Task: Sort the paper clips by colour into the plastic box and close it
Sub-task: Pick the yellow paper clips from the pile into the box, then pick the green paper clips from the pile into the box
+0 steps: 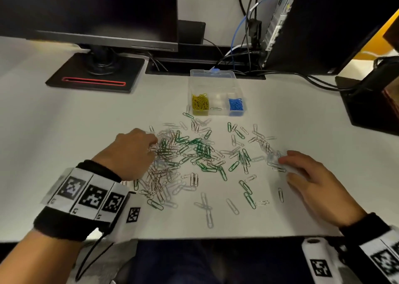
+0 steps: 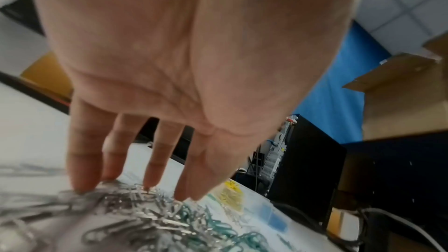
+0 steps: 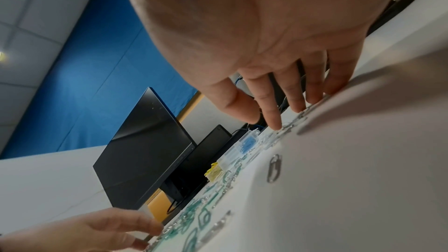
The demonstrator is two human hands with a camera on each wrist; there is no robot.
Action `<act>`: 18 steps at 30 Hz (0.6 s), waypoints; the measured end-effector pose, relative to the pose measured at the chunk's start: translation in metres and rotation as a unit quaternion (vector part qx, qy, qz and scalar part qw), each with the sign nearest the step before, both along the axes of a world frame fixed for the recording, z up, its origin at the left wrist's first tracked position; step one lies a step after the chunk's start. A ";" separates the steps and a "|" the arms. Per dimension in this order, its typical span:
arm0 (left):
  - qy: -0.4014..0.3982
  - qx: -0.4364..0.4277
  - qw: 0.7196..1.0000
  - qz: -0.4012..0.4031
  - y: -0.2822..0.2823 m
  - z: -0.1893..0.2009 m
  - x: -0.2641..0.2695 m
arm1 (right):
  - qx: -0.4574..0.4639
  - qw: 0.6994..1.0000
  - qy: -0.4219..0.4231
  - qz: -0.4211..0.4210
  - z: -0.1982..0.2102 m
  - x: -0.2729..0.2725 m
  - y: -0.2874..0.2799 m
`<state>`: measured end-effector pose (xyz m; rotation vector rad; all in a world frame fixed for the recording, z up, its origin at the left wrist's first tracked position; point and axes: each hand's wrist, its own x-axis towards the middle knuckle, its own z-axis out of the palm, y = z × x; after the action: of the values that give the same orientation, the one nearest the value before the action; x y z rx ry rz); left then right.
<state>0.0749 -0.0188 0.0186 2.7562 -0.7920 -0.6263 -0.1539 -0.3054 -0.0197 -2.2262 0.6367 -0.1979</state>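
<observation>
— Where's the box (image 1: 216, 83)?
— At the back of the desk (image 1: 64, 143), behind the loose clips (image 1: 194, 154), between the monitor (image 1: 90, 14) at left and the computer (image 1: 323, 24) at right.
— And the hands?
— Left hand (image 1: 131, 152) on the pile's left edge, right hand (image 1: 306, 173) on its right edge.

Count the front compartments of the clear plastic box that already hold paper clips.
3: left holds yellow clips, middle one silver clip, right blue clips. Rear compartments are unclear.

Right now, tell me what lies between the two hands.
In the head view, loose green clips and silver clips litter the desk between the left hand and right hand.
</observation>
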 end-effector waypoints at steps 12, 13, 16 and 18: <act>0.040 0.111 0.993 0.012 0.038 0.033 -0.023 | -0.104 0.992 0.073 0.003 0.024 -0.024 0.037; 0.060 0.119 0.991 0.002 0.036 0.029 -0.030 | -0.096 0.991 0.094 0.017 0.024 -0.025 0.043; 0.067 0.093 0.993 -0.013 0.028 0.011 -0.041 | -0.089 0.985 0.141 0.037 0.020 -0.024 0.057; 0.052 0.053 0.997 -0.015 0.019 0.004 -0.039 | -0.096 0.986 0.132 0.037 0.016 -0.022 0.060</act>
<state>0.0358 0.0006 0.0225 2.7822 -0.7995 -0.8340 -0.1763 -0.2458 -0.0039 -2.4826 0.6981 0.0781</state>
